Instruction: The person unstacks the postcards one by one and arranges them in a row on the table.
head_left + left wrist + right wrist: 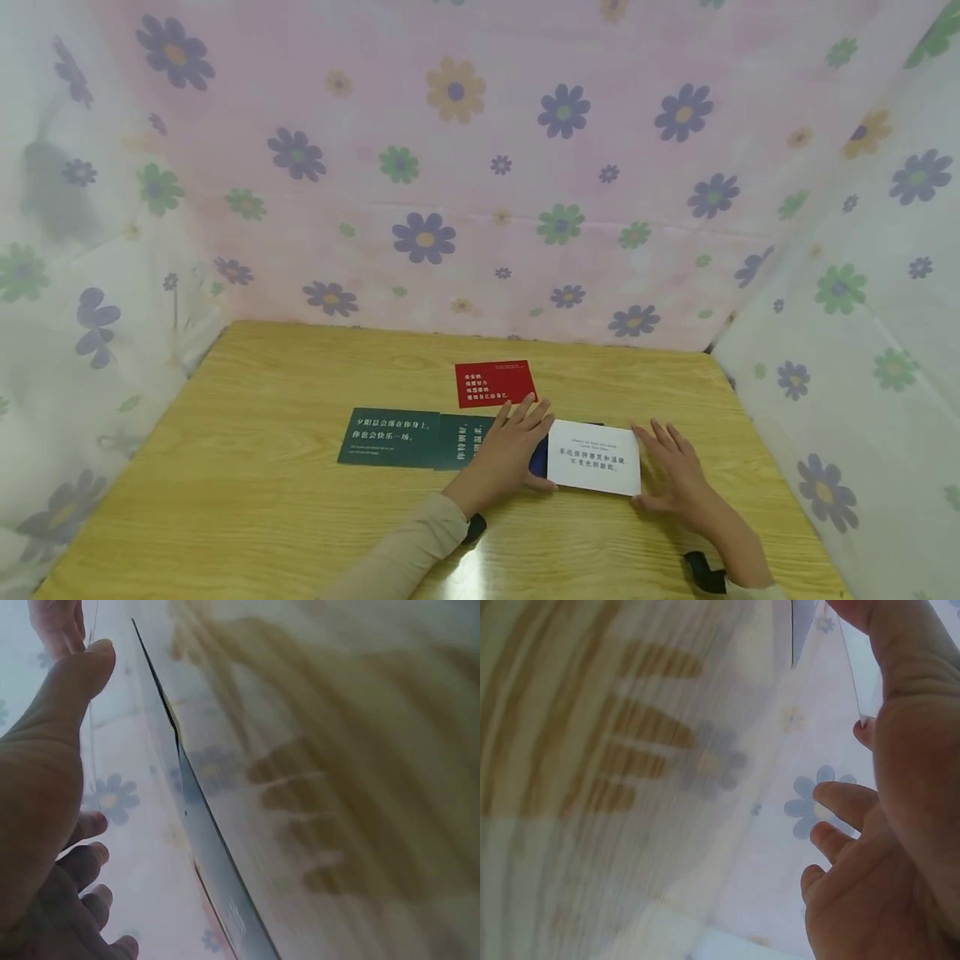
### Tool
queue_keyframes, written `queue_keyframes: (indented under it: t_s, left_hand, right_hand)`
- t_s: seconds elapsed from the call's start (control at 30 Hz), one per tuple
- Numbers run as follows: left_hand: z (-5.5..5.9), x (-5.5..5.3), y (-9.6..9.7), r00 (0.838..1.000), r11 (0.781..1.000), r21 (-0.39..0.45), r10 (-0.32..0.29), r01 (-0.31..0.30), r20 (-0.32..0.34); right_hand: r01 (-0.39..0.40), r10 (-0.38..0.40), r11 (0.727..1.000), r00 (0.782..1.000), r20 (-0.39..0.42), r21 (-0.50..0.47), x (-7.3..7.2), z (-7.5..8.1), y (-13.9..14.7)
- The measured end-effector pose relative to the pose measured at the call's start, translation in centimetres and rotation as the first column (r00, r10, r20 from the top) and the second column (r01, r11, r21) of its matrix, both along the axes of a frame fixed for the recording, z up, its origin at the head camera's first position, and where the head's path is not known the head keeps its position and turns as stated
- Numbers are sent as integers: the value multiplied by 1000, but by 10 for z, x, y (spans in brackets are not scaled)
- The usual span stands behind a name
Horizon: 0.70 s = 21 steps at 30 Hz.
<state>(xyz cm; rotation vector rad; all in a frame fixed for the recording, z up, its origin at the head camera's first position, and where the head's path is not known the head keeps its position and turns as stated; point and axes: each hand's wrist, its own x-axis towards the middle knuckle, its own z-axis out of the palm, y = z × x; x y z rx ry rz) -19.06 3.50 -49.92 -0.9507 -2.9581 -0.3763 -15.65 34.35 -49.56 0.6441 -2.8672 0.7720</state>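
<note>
A white printed card (594, 458) is held level above the table between my two hands. My left hand (501, 457) grips its left edge, thumb at the near corner and fingers spread toward the far one. At the right edge, my right hand (681, 482) holds it with the thumb near and the index finger at the far corner. The right wrist view shows that fingertip (864, 733) against the card's corner. Under the left hand lie a green card (452, 442) and part of a blue card (538, 460), both partly hidden. A dark strip shows behind the white card.
Another green card (390, 439) adjoins the row on the left. Beyond the left fingertips lies a red card (491, 392). The wooden table (225, 467) is enclosed by flowered cloth (480, 183) at the back and both sides.
</note>
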Motion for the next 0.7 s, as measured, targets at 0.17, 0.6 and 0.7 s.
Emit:
queue_keyframes:
  t_s: [0.17,0.6,0.7]
  left_hand:
    - [0,2,10,1000,1000,-15,4,-4,14]
    - [7,6,42,999,997,-67,37,-37,0]
    - [8,5,44,999,997,-68,42,-43,-6]
  right_hand:
    - [-5,5,1000,1000,-12,3,3,-1,8]
    - [1,-1,999,1000,-15,44,-2,-1,32]
    - [-12,14,999,998,-57,45,-3,-1,36]
